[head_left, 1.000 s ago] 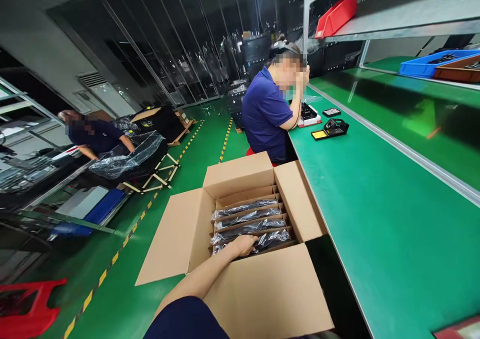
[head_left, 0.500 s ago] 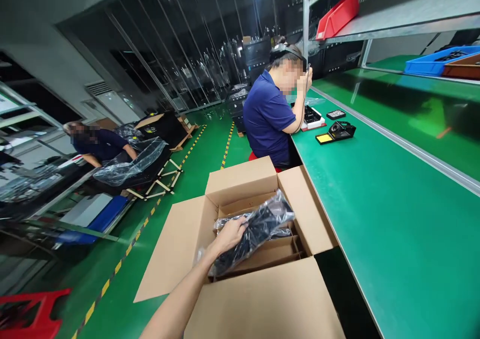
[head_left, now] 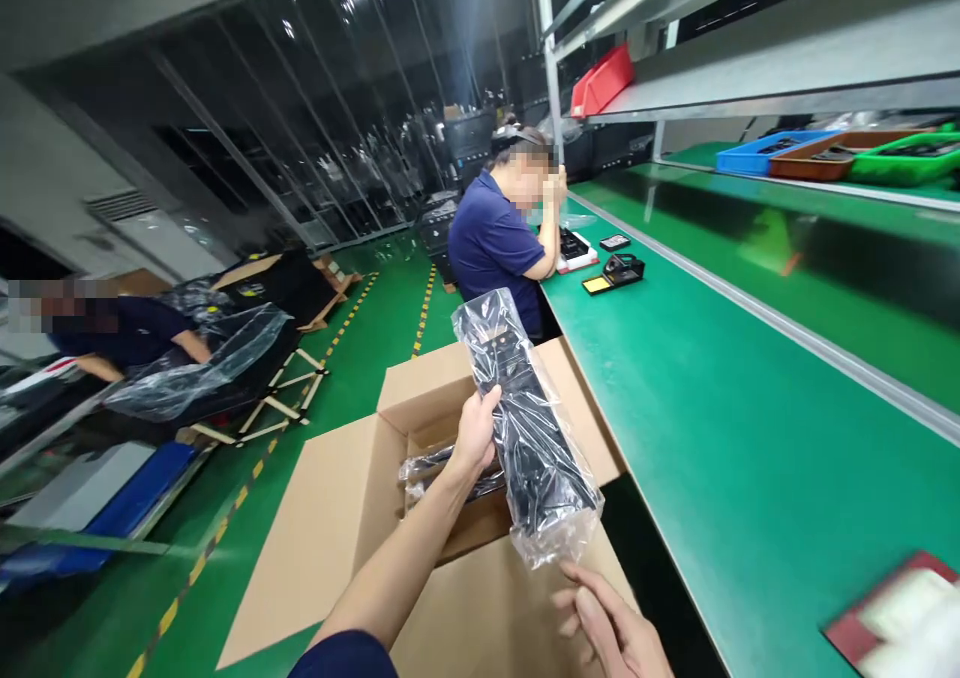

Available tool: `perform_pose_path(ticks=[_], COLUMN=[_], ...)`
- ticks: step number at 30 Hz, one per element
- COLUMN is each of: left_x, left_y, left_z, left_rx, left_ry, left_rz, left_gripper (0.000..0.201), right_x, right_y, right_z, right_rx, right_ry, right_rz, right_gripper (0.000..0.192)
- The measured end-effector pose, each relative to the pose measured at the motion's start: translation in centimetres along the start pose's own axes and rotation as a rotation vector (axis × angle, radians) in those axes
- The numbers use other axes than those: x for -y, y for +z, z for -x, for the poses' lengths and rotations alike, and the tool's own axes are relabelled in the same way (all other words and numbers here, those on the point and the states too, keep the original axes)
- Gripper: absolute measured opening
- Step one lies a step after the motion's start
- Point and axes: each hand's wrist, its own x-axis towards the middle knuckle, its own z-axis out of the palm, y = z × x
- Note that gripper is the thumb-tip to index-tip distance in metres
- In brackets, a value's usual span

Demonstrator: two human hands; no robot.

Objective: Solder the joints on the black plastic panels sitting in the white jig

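Observation:
My left hand (head_left: pixel 477 430) is closed on the side of a long, flat black part in a clear plastic bag (head_left: pixel 534 428), held up over the open cardboard box (head_left: pixel 307 518). Its thumb lies across the front of the bag. Just below the bag's lower end, my right hand (head_left: pixel 611 623) has its fingers stretched out and holds nothing; whether a fingertip touches the plastic I cannot tell. Inside the box, more plastic-wrapped pieces (head_left: pixel 427 468) lie between cardboard dividers, partly covered by my left arm.
A green workbench (head_left: pixel 720 388) runs along the right, with a soldering-iron stand (head_left: pixel 619 273) on it. A blurred red and white item (head_left: pixel 900 613) lies near its front. One co-worker (head_left: pixel 495 228) sits at the bench; another person (head_left: pixel 127 338) leans over plastic-covered goods at left.
My left hand has lifted the bagged part out of the box and turned it more upright. My right hand has come into view at the bottom. The view has shifted to the right.

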Motion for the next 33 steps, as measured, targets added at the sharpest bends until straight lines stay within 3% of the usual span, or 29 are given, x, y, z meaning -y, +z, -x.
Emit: perform_pose_path(ticks=[3, 5, 9, 13, 15, 18, 21, 24, 27, 31, 33], left_x=[1.1, 1.4, 1.7, 2.3, 2.8, 3.1, 2.9, 2.6, 3.0, 4.3, 4.8], left_y=[1.6, 2.4, 3.4, 3.9, 4.3, 4.7, 5.0, 5.1, 5.4, 5.9, 6.1], left_z=[1.4, 2.0, 2.4, 2.7, 3.0, 3.5, 4.0, 4.5, 5.0, 5.9, 6.1], left_rx=[-0.002, -0.008, -0.046, -0.060, -0.056, -0.048, -0.026, -0.008, 0.019, 0.074, 0.085], left_ry=[-0.052, -0.064, -0.026, -0.011, -0.012, -0.028, -0.058, -0.071, -0.098, -0.159, -0.193], left_rz=[0.105, 0.142, 0.180, 0.215, 0.233, 0.244, 0.238, 0.234, 0.242, 0.310, 0.364], left_gripper=[0.055, 0.053, 0.048, 0.048, 0.049, 0.050, 0.048, 0.047, 0.047, 0.048, 0.050], right_x=[0.3, 0.2, 0.3, 0.5, 0.2, -0.4, -0.9, -1.5, -2.2, -4.0, -5.1], right_y=[-0.3, -1.1, -2.3, -1.8, -1.4, -1.1, -1.0, -1.0, -1.2, -2.2, -2.9], right_z=[-1.1, -1.6, -1.2, -0.5, -0.7, -1.2, -1.3, -1.0, -1.2, -2.7, -3.4], right_rx=[0.002, -0.005, -0.087, -0.122, -0.098, 0.005, 0.059, -0.014, -0.117, -0.182, -0.256], right_ry=[0.293, 0.383, 0.304, 0.231, 0.267, 0.382, 0.389, -0.015, -0.389, -0.762, -0.876], right_rz=[-0.205, -0.294, -0.413, -0.806, -0.975, -1.022, -0.809, -0.235, 0.180, 0.808, 1.027], right_gripper=[0.066, 0.063, 0.049, 0.044, 0.049, 0.060, 0.061, 0.045, 0.029, 0.061, 0.068])
